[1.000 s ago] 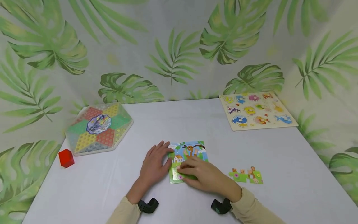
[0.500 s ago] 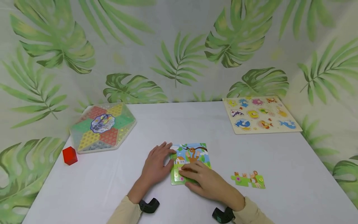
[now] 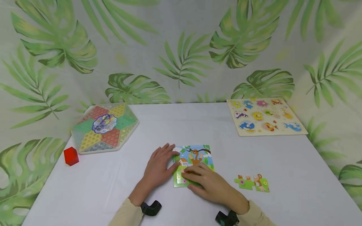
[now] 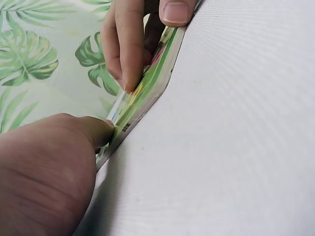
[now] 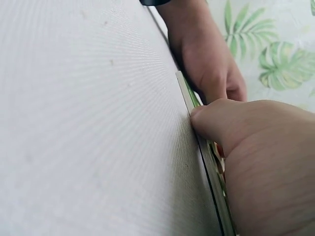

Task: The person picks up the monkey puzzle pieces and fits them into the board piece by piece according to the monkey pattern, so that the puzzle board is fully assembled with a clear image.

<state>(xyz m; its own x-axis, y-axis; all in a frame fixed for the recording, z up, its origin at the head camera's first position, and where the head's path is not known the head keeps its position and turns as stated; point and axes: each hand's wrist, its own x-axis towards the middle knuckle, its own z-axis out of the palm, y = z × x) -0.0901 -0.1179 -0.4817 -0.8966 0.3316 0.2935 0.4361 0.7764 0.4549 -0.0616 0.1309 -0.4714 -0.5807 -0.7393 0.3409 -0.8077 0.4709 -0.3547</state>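
Observation:
A square picture puzzle (image 3: 176,185) with a tree, a small house and green grass lies on the white table. My left hand (image 3: 158,168) rests along its left edge, fingers fairly straight and thumb touching the board. Fingertips of my right hand (image 3: 207,183) press on the puzzle's lower-left area, and its thumb lies at the near edge. That hand covers the lower right of the picture. To the right lie two loose puzzle pieces, a green one with a pink flower (image 3: 245,184) and another with a brown animal (image 3: 262,185).
At the back left lies a hexagonal board game (image 3: 104,138) under a clear cover. A red block (image 3: 71,156) stands beside it. A wooden peg puzzle (image 3: 278,129) with sea animals is at the back right. Leaf-printed cloth (image 3: 181,59) hangs behind the table.
The head view has shifted slightly. My right hand has moved a little on the puzzle, uncovering slightly more of the grass area. The left hand stays in place.

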